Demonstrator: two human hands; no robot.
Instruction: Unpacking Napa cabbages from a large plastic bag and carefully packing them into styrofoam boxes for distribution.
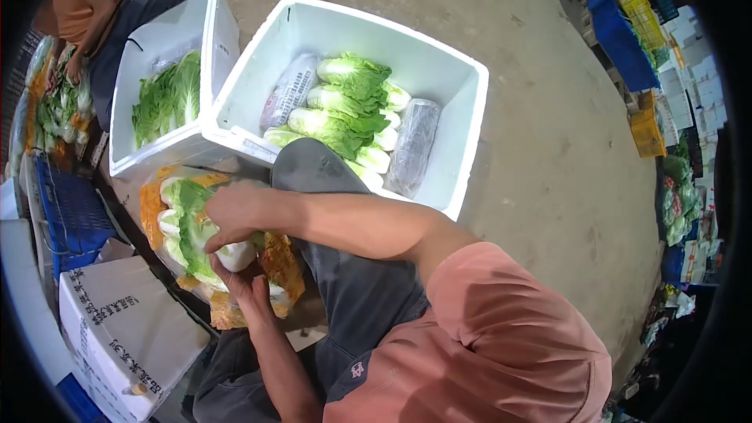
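An orange-and-clear plastic bag (286, 266) lies spread in front of my knees, with several Chinese cabbages (186, 223) in it, green leaves and white stem ends showing. From above, my right hand (235, 210) curls over one Chinese cabbage (235, 255) with its white end toward me. My left hand (241, 282) cups that same cabbage from below, at its white end; some of its fingers are hidden. Just beyond my knee, a large white foam box (376, 19) holds a row of Chinese cabbages (345, 113) between two plastic-wrapped bundles, one dark grey (415, 145) and one pale (290, 92).
A second foam box (153, 153) with leafy cabbage adjoins the large one. Past it sits another person (94, 0) handling greens. A blue crate (74, 204) and a white carton (129, 329) stand at my left. Crates (619, 39) and produce line the far right.
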